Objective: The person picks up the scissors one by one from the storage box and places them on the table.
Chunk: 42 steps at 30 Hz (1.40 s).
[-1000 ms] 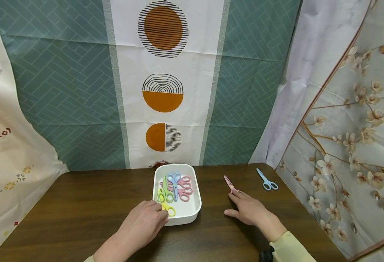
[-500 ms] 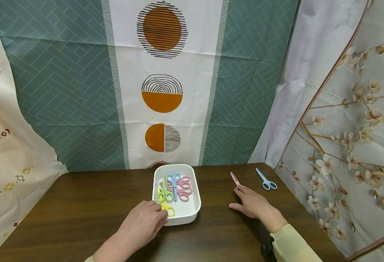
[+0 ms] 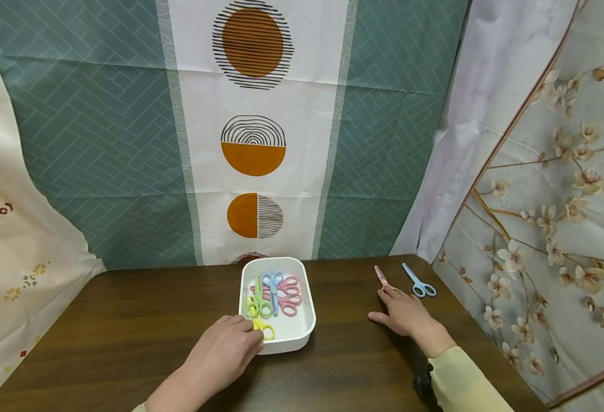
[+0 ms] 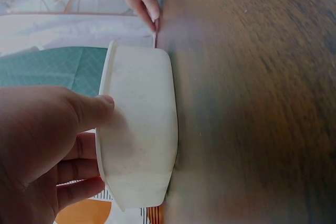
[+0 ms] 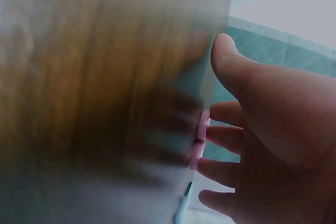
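My left hand [image 3: 227,346] grips the near left rim of a white plastic tray [image 3: 295,333]. In the left wrist view the thumb presses the outer wall of the tray [image 4: 139,129], with fingers behind the rim. Inside lie scissors: green [image 3: 259,294], blue [image 3: 274,297], yellow [image 3: 267,329] and pink [image 3: 290,298]. On the table to the right, my right hand [image 3: 409,316] rests its extended fingertips on pink scissors [image 3: 381,276], covering their handles. The right wrist view has the fingertips touching the pink handles [image 5: 202,127], thumb held apart.
Blue scissors [image 3: 419,282] lie just right of the pink pair, near the right edge of the brown wooden table [image 3: 126,320]. A green and white patterned curtain [image 3: 250,171] hangs behind the table. Floral cloth [image 3: 554,229] borders the right side.
My right hand has slid the pink scissors across the table to the right, nearer the blue pair. The left hand and the tray have stayed in place.
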Motion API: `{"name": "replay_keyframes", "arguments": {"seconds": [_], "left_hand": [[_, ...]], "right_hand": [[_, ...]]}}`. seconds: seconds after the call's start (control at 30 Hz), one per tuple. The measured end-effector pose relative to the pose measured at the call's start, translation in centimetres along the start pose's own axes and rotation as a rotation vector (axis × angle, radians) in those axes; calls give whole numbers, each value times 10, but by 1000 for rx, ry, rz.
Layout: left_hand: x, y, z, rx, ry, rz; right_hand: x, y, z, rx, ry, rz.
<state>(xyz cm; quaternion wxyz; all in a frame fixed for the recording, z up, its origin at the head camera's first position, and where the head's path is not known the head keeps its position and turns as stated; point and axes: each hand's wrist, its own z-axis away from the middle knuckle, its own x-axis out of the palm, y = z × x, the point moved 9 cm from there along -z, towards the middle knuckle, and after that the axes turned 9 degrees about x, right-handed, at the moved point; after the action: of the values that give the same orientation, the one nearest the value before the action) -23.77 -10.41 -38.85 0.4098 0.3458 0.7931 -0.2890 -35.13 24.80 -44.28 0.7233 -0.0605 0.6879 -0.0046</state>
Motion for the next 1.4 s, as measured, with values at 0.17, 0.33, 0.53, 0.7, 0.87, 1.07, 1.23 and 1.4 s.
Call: {"name": "replay_keyframes", "arguments": {"seconds": [0.17, 0.33, 0.53, 0.7, 0.87, 1.07, 1.23, 1.4], "left_hand": [[-2, 0, 0, 11, 22, -12], [-1, 0, 0, 4, 11, -10], [0, -1, 0, -5, -5, -4], [0, -1, 0, -5, -10, -5], [1, -1, -1, -9, -21, -1], [2, -1, -1, -15, -41, 10], [3, -2, -1, -20, -51, 12], [4, -2, -1, -21, -51, 9]], "right_hand": [[-1, 8, -3, 15, -6, 8], [-1, 17, -7, 22, -10, -1], [1, 25, -12, 20, -12, -21], [0, 28, -12, 18, -10, -24], [-1, 30, -12, 10, 3, -27], [1, 35, -13, -8, 14, -33], [1, 40, -14, -19, 11, -47], [0, 41, -12, -27, 6, -62]]}}
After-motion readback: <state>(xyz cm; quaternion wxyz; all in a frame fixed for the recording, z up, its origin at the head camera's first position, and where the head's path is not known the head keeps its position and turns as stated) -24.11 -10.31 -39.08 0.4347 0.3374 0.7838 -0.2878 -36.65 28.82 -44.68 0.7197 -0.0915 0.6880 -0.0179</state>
